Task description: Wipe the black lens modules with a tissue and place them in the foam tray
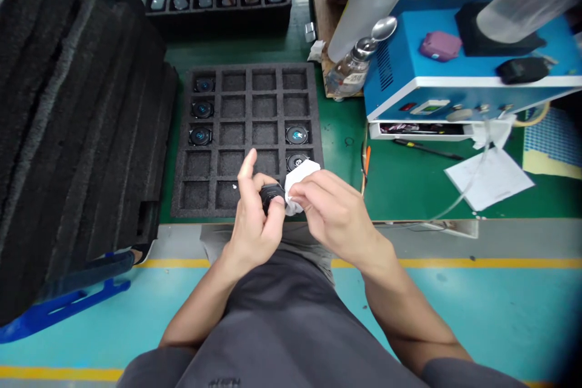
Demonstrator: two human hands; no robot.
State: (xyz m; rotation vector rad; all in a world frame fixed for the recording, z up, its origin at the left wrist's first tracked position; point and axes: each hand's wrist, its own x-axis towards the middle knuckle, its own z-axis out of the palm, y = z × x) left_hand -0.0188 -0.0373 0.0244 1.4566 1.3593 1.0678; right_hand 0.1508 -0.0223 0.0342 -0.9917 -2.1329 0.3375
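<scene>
Between the thumb and fingers of my left hand (257,218) is a dark round watch case (271,193), its index finger raised. My right hand (334,209) pinches a white wipe (300,179) right beside the watch case; whether the wipe touches it I cannot tell. Both hands are over the front edge of a black foam tray (179,194) with square compartments. In the tray's left column lie round dark watch cases (200,136) with small blue marks on their faces. Another watch case (297,134) sits in the right column, and one below it is partly covered by the wipe.
Tall stacked black foam trays (82,133) stand at the left. Behind is another filled foam tray (218,19). To the right are a blue machine (400,97), a glass bottle (348,73) with a metal pump top, a black pen (427,149) and white paper (488,179).
</scene>
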